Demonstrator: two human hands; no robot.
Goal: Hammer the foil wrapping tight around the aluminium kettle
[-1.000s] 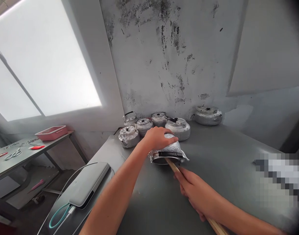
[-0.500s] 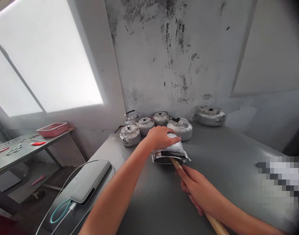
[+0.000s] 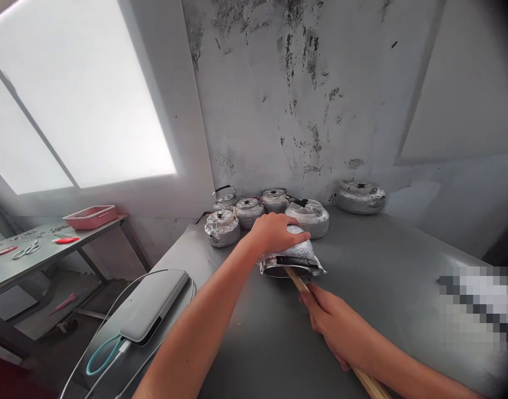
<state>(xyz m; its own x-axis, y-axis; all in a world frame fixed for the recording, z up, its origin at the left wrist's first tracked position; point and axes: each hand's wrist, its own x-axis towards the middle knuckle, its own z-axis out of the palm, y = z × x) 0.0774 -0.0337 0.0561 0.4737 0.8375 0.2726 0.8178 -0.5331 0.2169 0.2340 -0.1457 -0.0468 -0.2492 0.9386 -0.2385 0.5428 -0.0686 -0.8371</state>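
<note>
A silver metal kettle [image 3: 306, 238] lies tipped on the table, its round mouth facing me and its black-gripped handle lying across the rim. My left hand [image 3: 276, 233] presses over its side with the fingers curved round it. In my right hand [image 3: 326, 313] is a wooden stick [image 3: 296, 280], gripped along its length. One end of the stick reaches into the kettle's mouth, and that tip is hidden inside. Its other end runs down past my wrist to the bottom of the view.
Several silver kettles [image 3: 222, 228] stand behind, near the wall; another kettle [image 3: 360, 198] sits farther right. On the grey table [image 3: 254, 343], a power bank [image 3: 154, 307] with cables lies left. A side table holds a pink basket [image 3: 91, 218] and scissors [image 3: 26, 250].
The stick's inner end has shifted slightly left within the kettle's mouth. My left hand keeps its hold on the kettle. The whole view has moved a little.
</note>
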